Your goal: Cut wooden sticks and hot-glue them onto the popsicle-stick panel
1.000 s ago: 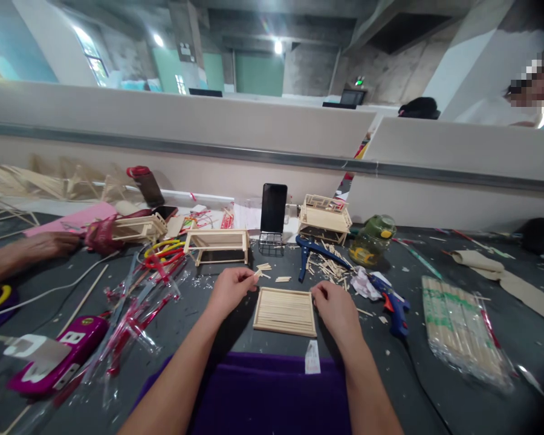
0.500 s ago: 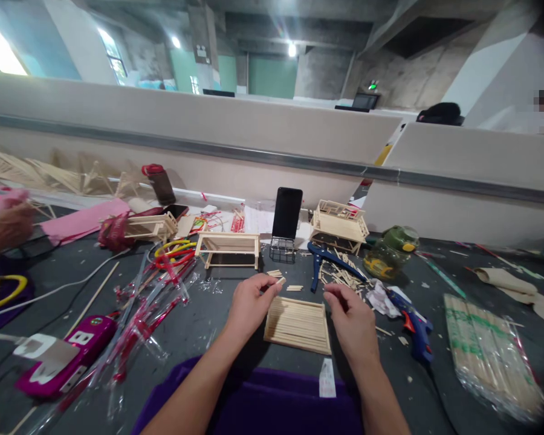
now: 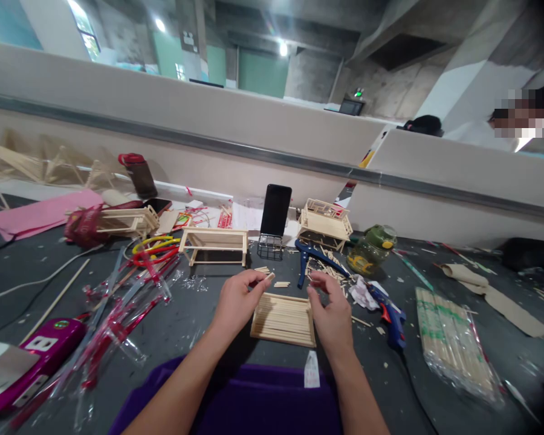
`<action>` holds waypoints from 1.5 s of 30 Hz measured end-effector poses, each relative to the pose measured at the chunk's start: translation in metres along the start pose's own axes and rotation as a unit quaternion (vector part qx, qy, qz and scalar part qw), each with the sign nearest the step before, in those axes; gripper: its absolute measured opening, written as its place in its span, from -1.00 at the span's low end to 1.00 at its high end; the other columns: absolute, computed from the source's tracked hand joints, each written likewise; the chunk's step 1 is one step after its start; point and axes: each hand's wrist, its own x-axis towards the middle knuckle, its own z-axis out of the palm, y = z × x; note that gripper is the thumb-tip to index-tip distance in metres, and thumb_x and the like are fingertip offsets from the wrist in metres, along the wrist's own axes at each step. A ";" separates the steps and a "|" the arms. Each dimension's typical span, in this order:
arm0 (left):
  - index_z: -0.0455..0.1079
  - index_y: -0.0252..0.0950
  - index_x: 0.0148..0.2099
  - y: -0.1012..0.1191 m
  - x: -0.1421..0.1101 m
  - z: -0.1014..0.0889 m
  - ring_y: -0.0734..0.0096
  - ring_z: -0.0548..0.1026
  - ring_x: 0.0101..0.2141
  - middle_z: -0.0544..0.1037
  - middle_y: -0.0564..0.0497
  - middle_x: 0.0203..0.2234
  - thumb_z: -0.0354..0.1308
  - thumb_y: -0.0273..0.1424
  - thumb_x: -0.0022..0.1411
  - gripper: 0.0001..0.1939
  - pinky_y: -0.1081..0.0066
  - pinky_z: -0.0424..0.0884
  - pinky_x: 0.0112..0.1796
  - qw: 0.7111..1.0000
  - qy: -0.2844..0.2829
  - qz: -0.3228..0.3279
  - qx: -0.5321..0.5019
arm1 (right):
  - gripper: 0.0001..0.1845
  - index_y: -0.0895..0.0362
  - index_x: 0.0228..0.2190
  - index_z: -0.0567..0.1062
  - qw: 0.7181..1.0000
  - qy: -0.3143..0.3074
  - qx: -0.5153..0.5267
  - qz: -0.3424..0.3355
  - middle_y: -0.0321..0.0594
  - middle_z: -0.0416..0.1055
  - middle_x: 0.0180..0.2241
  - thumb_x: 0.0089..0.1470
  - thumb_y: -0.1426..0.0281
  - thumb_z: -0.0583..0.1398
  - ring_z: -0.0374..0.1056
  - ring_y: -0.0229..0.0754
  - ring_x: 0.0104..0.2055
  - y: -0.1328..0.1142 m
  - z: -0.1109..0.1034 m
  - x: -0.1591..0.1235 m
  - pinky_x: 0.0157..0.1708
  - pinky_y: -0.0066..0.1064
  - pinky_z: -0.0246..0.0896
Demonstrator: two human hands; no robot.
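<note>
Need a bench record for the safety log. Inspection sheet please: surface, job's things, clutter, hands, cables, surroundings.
Surface: dark table, scattered with small scraps.
Job's things: framed stick panel flat between the hands; short sticks just beyond it.
Clutter: plastic wrap at left; paper wad by the glue gun; blue cutter by a stick pile.
Left hand: pinches short wood; piece count unclear.
Right hand: at panel's right edge; contact or grip unclear.
Cables: black cord from glue gun; white cable at left.
Surroundings: partition behind; person beyond, far right.
</note>
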 end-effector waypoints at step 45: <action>0.49 -0.34 -0.23 0.044 -0.025 -0.002 0.38 0.51 -0.28 0.58 -0.07 -0.35 0.07 -0.47 0.23 -0.84 0.39 0.42 -0.19 0.961 0.102 0.204 -0.156 | -0.63 0.11 -0.13 0.40 0.968 -0.218 0.050 -0.112 -0.23 0.48 -0.37 -0.06 0.38 0.16 0.37 -0.19 -0.39 -0.033 0.147 0.091 -0.33 -0.35 0.26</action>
